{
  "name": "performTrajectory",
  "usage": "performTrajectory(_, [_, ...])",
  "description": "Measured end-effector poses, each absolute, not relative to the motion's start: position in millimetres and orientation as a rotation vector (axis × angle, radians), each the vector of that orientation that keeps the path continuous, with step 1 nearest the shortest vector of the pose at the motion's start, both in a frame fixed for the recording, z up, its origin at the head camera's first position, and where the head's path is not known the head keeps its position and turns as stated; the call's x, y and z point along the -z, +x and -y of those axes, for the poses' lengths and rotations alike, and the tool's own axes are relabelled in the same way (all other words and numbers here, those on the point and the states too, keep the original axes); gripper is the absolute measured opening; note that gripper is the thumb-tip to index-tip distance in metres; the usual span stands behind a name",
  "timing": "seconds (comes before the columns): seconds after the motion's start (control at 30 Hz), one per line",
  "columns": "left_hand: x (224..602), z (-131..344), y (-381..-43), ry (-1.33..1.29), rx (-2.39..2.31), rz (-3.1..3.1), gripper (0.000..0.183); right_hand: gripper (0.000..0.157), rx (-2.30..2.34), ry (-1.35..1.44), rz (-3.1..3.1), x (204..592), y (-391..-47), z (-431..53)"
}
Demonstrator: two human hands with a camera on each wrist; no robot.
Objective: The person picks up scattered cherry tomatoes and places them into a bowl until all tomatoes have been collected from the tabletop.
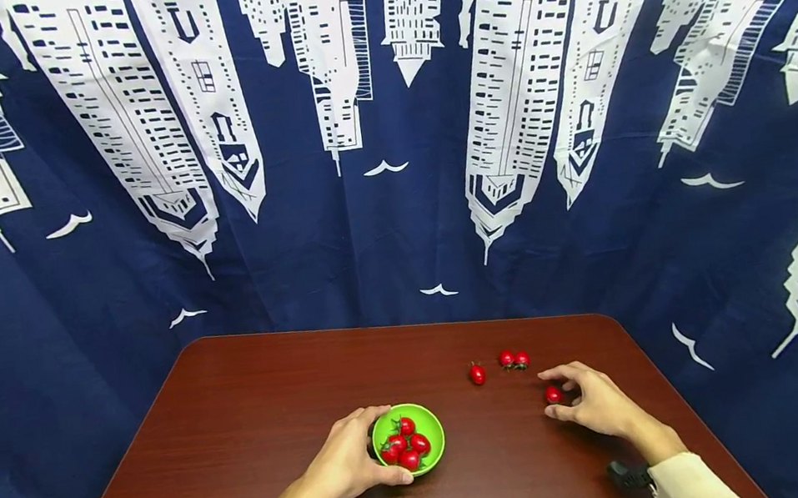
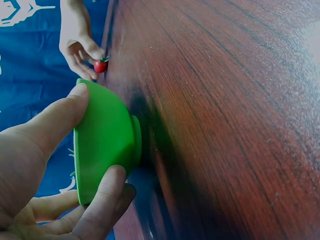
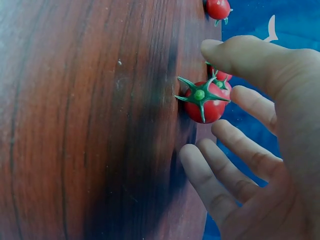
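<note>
My left hand (image 1: 351,459) grips a small green bowl (image 2: 106,135) from its left side, thumb at the near rim and fingers curled round the wall. Several red cherry tomatoes (image 1: 420,444) with green stems lie inside it. On the right, my right hand (image 1: 599,403) is spread around a single cherry tomato (image 3: 204,106), which sits on the table between thumb and forefinger. Gaps show between the fingertips and this tomato in the right wrist view. Its green star-shaped stem faces that camera.
Farther back on the brown wooden table (image 1: 295,380) lie one loose cherry tomato (image 1: 477,374) and a pair side by side, the left one (image 1: 507,358) touching its neighbour. A dark blue cloth (image 1: 353,246) with white buildings hangs behind the table's far edge.
</note>
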State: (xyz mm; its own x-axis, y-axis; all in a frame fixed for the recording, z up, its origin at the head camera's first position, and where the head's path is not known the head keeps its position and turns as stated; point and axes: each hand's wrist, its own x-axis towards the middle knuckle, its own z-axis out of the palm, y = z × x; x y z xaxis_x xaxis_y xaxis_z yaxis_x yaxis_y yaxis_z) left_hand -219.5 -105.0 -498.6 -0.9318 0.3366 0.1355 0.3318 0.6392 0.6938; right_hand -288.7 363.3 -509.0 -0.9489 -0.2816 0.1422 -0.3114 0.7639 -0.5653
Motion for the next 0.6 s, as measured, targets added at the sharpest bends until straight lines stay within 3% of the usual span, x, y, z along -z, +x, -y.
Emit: performTrajectory(0.6, [499.4,105.5,-219.9,0.586,-1.208,-2.831,0.101,0.039,-0.931,0.464,2.877,518.3,-290.9,-359.1])
